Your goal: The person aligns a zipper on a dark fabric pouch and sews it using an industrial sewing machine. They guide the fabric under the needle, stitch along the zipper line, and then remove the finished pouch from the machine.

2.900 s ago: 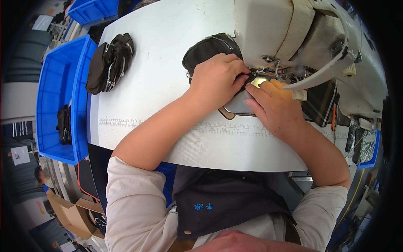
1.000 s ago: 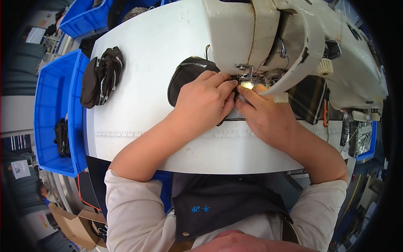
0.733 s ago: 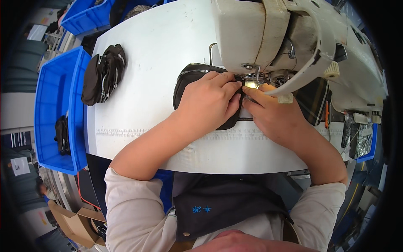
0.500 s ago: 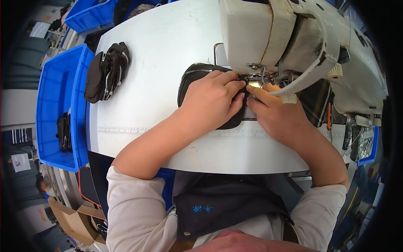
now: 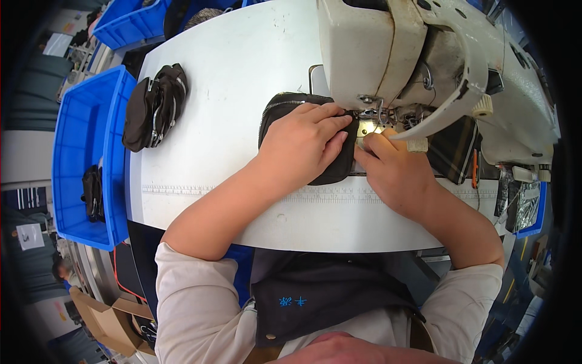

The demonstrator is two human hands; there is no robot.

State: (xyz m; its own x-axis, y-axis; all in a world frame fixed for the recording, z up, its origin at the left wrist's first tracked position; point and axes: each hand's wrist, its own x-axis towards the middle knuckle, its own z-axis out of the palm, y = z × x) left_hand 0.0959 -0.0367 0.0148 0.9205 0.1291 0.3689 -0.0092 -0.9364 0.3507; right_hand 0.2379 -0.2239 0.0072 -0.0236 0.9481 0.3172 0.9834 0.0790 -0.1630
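Note:
My left hand (image 5: 297, 145) is closed on a dark zippered pouch (image 5: 277, 106), its fingertips pressing the pouch's right part beside the presser foot of a cream sewing machine (image 5: 354, 45). My right hand (image 5: 397, 173) has its fingers curled, just below the lit metal needle plate (image 5: 367, 130) and next to the pouch's right edge; what its fingertips hold, if anything, is hidden. A dark striped panel (image 5: 451, 151) lies right of this hand, with an orange-handled tool (image 5: 476, 167) beside it.
Dark pouches (image 5: 154, 106) are heaped on the left of the white table (image 5: 206, 103). A blue bin (image 5: 115, 82) with a dark item stands left of it, another bin (image 5: 121, 27) behind. Plastic packets (image 5: 521, 209) sit at right, a cardboard box (image 5: 103, 318) at lower left, a person (image 5: 63, 270) beyond.
My right index finger has drawn back from the presser foot and bent, uncovering more of the plate. The pouch has come rightward since a second ago, my left hand with it.

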